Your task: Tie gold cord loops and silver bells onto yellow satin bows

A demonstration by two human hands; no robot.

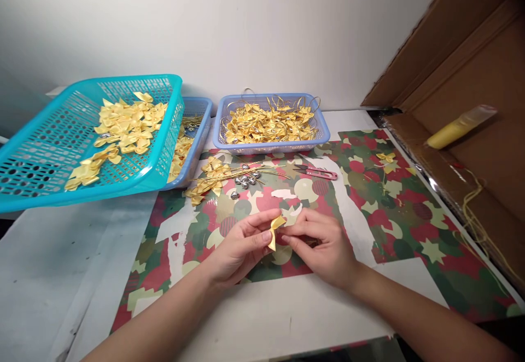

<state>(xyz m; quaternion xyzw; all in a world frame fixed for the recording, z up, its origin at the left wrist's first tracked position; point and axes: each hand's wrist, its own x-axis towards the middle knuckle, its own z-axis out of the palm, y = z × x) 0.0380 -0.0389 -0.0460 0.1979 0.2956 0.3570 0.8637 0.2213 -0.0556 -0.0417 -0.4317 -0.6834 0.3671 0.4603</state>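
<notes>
L hand (243, 246) grip clamped on yellow satin bow (273, 231), prob. steadying it for R hand (326, 244) grip, can't tell if clamped; silver bells (245, 181) w/in reach.

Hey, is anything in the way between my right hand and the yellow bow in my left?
Nothing visible is: your right hand sits right beside the yellow bow, which your left hand pinches.
</notes>
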